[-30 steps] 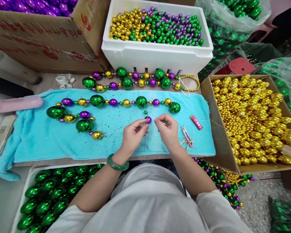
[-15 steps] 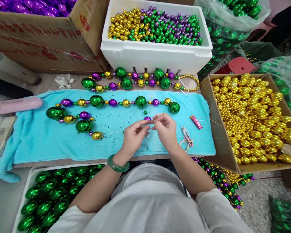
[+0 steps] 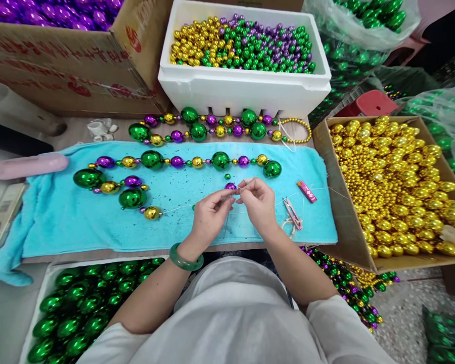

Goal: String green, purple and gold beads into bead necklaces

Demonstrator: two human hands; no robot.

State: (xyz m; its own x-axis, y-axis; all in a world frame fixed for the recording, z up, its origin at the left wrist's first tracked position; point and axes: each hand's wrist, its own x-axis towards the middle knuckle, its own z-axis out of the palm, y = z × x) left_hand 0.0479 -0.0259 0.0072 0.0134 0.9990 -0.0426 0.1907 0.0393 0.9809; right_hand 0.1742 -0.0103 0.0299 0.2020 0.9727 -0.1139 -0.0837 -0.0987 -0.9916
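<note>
The left hand (image 3: pixel 209 216) pinches a thin needle (image 3: pixel 226 225) above a turquoise towel (image 3: pixel 98 227). The right hand (image 3: pixel 258 202) meets it fingertip to fingertip, pinched on fine white thread (image 3: pixel 177 207). A loose purple bead (image 3: pixel 230 186) lies just beyond the fingers. On the towel, a bead strand (image 3: pixel 152 160) bends back at left. Snips (image 3: pixel 293 213) and a pink packet (image 3: pixel 307 191) lie right of the hands. A finished-looking strand (image 3: pixel 198 132) lies beyond the towel, before a white foam box (image 3: pixel 246 93) of small beads.
</note>
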